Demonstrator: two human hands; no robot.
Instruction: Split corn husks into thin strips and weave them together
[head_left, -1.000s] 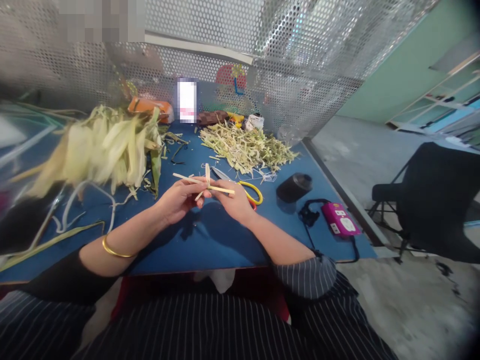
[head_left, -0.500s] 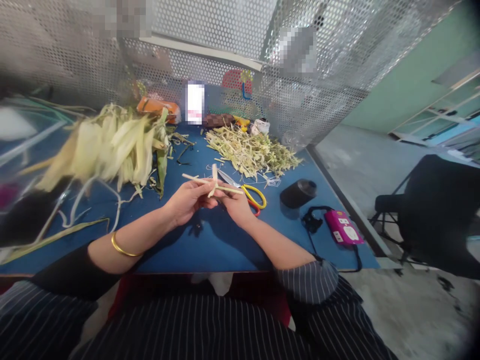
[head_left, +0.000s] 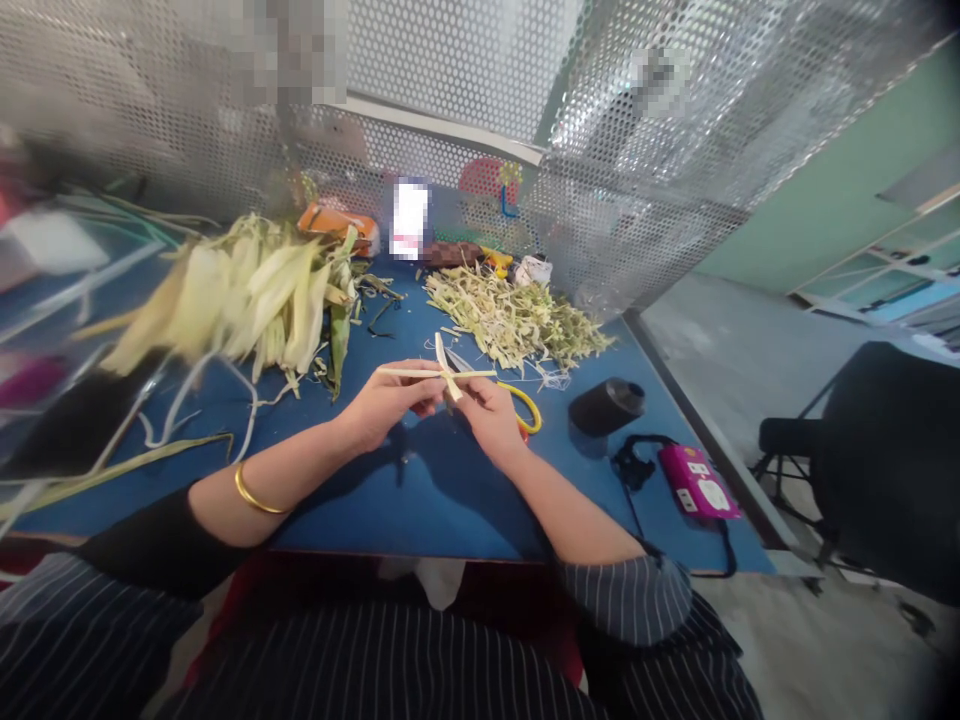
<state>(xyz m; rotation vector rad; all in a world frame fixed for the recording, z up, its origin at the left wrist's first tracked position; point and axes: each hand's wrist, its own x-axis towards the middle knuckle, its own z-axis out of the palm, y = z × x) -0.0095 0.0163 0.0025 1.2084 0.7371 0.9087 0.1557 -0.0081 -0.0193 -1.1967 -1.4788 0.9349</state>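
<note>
Crossed strips of pale corn husk (head_left: 442,352) are held between my two hands above the blue table. My left hand (head_left: 388,408) pinches them from the left, close to the crossing point. On the other side, the fingers of my right hand (head_left: 491,418) close on the strips near their lower end. One strip lies almost level across both hands, while another points up and away from me. Just beyond my right hand are scissors (head_left: 534,408) with yellow and red handles, partly hidden by that hand.
Husks (head_left: 259,290) are heaped at the left, and a pile of husk scraps (head_left: 517,315) lies behind the hands. A black thread cone (head_left: 606,407) and a pink packet (head_left: 697,482) sit at right. Perforated metal sheeting (head_left: 450,60) rises behind the table (head_left: 360,525).
The crossed strips have turned, so the long one now lies nearly level instead of sloping down to the right. My right hand's fingers have shifted toward the lower end. The whole view has moved slightly.
</note>
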